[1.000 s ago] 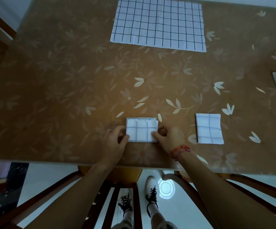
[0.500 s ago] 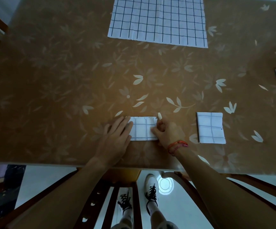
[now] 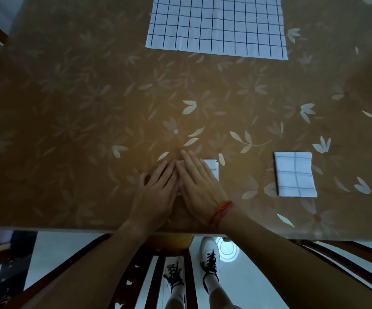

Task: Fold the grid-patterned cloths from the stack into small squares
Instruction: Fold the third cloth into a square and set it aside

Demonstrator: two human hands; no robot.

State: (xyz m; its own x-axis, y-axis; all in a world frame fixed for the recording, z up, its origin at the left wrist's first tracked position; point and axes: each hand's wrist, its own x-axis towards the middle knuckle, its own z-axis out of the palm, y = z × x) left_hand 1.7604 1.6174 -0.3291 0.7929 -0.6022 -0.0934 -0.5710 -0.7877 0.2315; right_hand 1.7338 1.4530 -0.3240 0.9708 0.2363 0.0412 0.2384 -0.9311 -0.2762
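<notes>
A brown bench [image 3: 69,130] printed with pale leaves and flowers is filling most of the view, its near edge running above a dark wooden chair [image 3: 171,275] and a pale floor. At the far side the stack of grid-patterned cloths [image 3: 216,25] is lying spread flat, well apart from the hands. Near the front edge the left hand [image 3: 156,192] and right hand [image 3: 199,186] are lying palm down side by side, forefingers touching, all fingers straight and close together, gripping nothing. Off to the right, apart from both hands, a finished folded square [image 3: 295,173] is sitting flat on the bench. The right hand is pressing on the small folded cloth [image 3: 211,169], hiding all but its right strip and far corner. The left hand is lying mostly on the bench, against that cloth's left edge; whether it is overlapping the cloth cannot be told. A red bracelet [image 3: 221,210] is circling the right wrist.
</notes>
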